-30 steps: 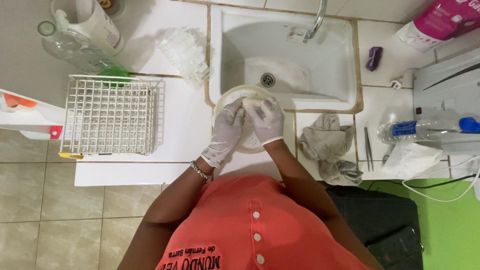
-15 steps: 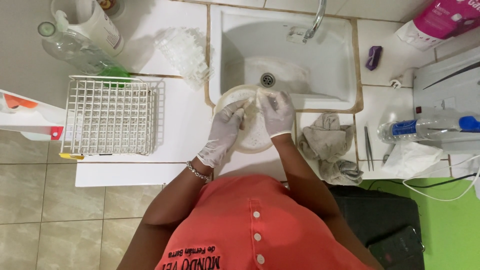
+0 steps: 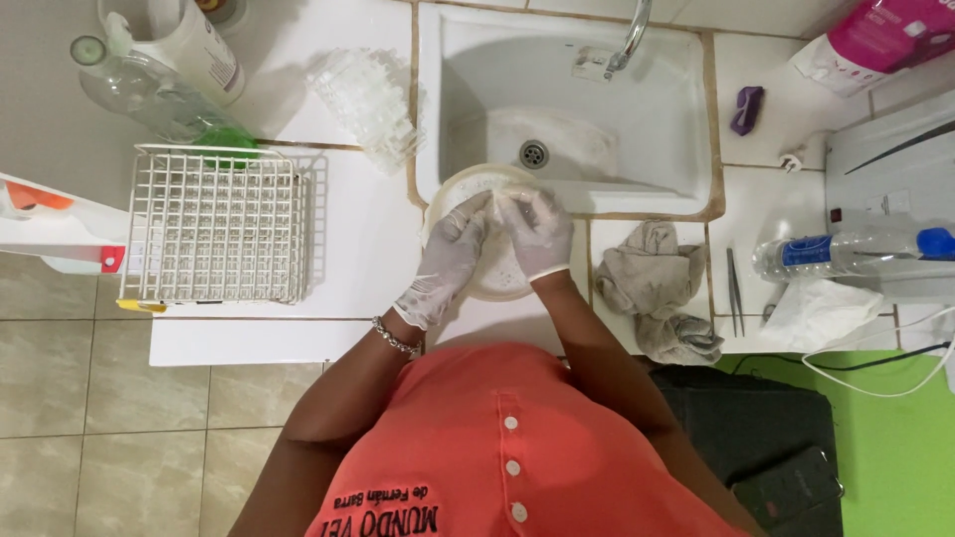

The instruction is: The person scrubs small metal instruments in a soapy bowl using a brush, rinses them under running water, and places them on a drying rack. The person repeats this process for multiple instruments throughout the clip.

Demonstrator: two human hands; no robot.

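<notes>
A round cream-coloured perforated bowl (image 3: 468, 189) sits at the front edge of the white sink (image 3: 657, 89). Both my hands wear thin white gloves. My left hand (image 3: 450, 257) lies over the bowl's left side, fingers pointing toward the sink. My right hand (image 3: 537, 231) rests inside the bowl on its right part, fingers bent down against the surface. The fingertips of the two hands nearly meet near the bowl's far rim. Whether something small is between them is hidden.
A white wire rack (image 3: 214, 224) stands left on the counter, with a clear bottle (image 3: 149, 94) and white jug (image 3: 194, 45) behind it. A grey rag (image 3: 657, 283), tweezers (image 3: 734, 290), a water bottle (image 3: 846, 254) and crumpled paper (image 3: 821, 313) lie right. The tap (image 3: 627, 40) overhangs the sink.
My right hand moved from the bowl's right rim further into the bowl toward the sink, and my left hand shifted up alongside it. The bowl stays put.
</notes>
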